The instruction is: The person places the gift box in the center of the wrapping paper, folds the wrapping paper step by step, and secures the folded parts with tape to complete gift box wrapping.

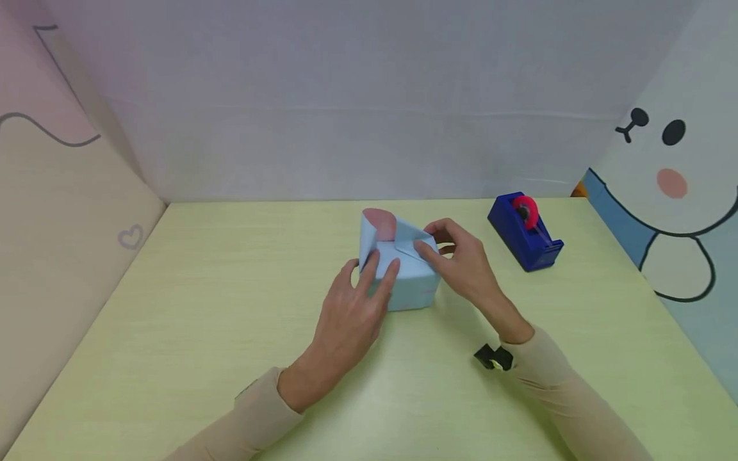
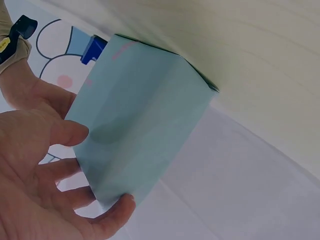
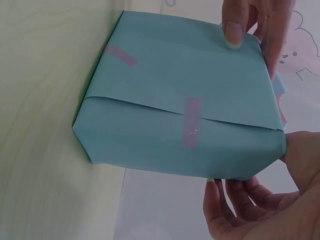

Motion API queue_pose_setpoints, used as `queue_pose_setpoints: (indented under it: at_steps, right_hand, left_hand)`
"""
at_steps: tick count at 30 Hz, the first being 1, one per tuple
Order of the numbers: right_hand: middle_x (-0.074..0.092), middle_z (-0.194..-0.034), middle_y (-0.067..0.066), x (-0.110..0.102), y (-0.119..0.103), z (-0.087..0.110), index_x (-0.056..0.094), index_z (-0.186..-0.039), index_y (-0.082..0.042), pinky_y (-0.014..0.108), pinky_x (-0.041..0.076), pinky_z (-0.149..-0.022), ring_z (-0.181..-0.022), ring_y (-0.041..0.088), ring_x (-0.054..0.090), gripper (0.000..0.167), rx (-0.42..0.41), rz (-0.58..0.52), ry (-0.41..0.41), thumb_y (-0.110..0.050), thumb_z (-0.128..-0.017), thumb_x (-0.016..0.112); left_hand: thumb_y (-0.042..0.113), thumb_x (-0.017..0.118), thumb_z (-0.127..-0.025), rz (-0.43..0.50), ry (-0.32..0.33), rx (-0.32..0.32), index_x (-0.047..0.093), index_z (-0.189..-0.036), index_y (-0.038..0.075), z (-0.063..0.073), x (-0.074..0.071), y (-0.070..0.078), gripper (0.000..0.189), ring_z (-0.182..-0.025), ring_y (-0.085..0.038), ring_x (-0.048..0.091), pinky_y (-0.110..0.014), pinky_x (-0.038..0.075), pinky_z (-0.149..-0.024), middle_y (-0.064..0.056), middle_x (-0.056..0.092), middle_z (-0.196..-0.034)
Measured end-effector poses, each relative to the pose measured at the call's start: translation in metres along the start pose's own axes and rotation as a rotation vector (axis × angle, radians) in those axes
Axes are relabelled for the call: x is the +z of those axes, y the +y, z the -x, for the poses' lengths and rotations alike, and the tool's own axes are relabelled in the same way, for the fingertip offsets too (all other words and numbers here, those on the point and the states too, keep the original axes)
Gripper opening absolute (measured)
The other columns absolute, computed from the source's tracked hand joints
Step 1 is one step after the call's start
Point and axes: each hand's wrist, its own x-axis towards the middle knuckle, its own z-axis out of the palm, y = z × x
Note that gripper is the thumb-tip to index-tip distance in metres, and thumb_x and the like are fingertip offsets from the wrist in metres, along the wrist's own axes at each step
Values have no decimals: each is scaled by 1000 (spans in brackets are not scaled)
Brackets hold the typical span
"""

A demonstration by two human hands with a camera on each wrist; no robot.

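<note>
A box wrapped in light-blue paper (image 1: 412,291) stands on the table with its folded end upward. At that end a paper flap (image 1: 369,240) sticks up on the left, and a pink patch (image 1: 380,224) shows behind the folds. My left hand (image 1: 348,314) holds the near left side, fingers over the top edge and thumb (image 2: 72,134) against the front face. With my right hand (image 1: 464,259) I grip the right top corner, thumb on the folded paper and fingers behind. Pink tape strips (image 3: 191,122) cross the paper seam in the right wrist view.
A blue tape dispenser (image 1: 524,234) with a red-cored roll stands at the back right of the pale table (image 1: 230,288). A grey wall (image 1: 369,128) rises behind; printed panels flank both sides. A dark wrist device (image 1: 494,357) sits at my right cuff.
</note>
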Motion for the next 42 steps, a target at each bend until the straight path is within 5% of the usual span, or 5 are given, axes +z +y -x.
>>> queue_pose_setpoints:
  at_steps: [8, 23, 31, 38, 42]
  right_hand:
    - [69, -113, 15, 0, 2, -1, 64, -118, -1, 45, 54, -90, -105, 28, 66, 27, 6, -14, -3, -18, -98, 71]
    - [70, -112, 15, 1, 4, 1, 64, -119, -2, 40, 54, -88, -104, 28, 66, 29, 25, -4, 5, -21, -99, 71]
    - [70, -112, 16, 1, 3, 0, 64, -119, -1, 42, 55, -88, -104, 28, 66, 29, 15, -10, 13, -21, -99, 71]
    - [70, -109, 15, 4, 5, 0, 64, -117, -2, 38, 54, -85, -102, 27, 66, 28, 23, -12, 30, -20, -98, 72]
    - [70, -109, 14, 5, 6, 1, 64, -117, -2, 35, 54, -83, -101, 27, 66, 28, 24, -7, 40, -20, -97, 72]
  left_hand:
    - [14, 77, -89, 46, 38, -23, 67, -133, 8, -1, 0, -1, 45, -118, -46, 56, -49, 56, -91, -23, 61, -135]
    - [0, 79, -82, 97, 219, -21, 74, -106, 1, -7, -2, -6, 25, -102, -38, 67, -44, 60, -82, -17, 67, -101]
    - [-3, 74, -87, 225, 263, -161, 65, -111, -2, -13, -2, -9, 26, -70, -30, 64, -36, 59, -60, -19, 58, -105]
    - [-4, 75, -88, 392, 236, -276, 47, -130, -11, -18, -1, -11, 51, -98, -33, 68, -37, 62, -78, -24, 57, -112]
    - [-5, 72, -90, 458, 224, -319, 47, -130, -12, -21, 0, -12, 48, -95, -32, 65, -38, 61, -80, -23, 61, -105]
